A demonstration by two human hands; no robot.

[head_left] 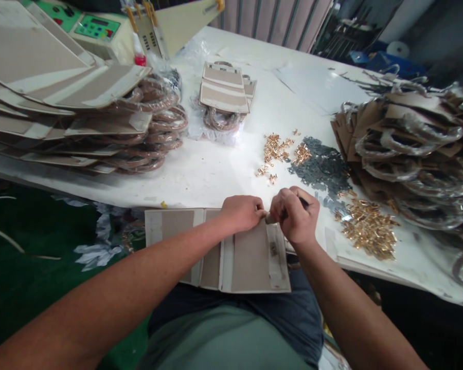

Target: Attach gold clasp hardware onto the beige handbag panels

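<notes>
A brownish-grey folded bag panel with pale strips [253,262] lies open across my lap and the table's front edge. My left hand [243,213] is closed at the panel's far edge, thumb and fingertips pinched together; what sits between them is too small to make out. Right beside those fingertips, my right hand [296,215] is wrapped round a dark-handled tool [304,202]. The tool's short metallic end [269,219] points toward the left fingertips, near the panel's upper right part. Most of the handle is hidden in the fist.
Gold prong fasteners [275,147], dark flat metal pieces [321,165] and a gold hardware heap [368,228] lie beyond and right. Stacked panels with wrapped handles [111,118] stand left, brown wrapped-handle pieces [409,139] right. A smaller panel stack [224,92] sits farther back.
</notes>
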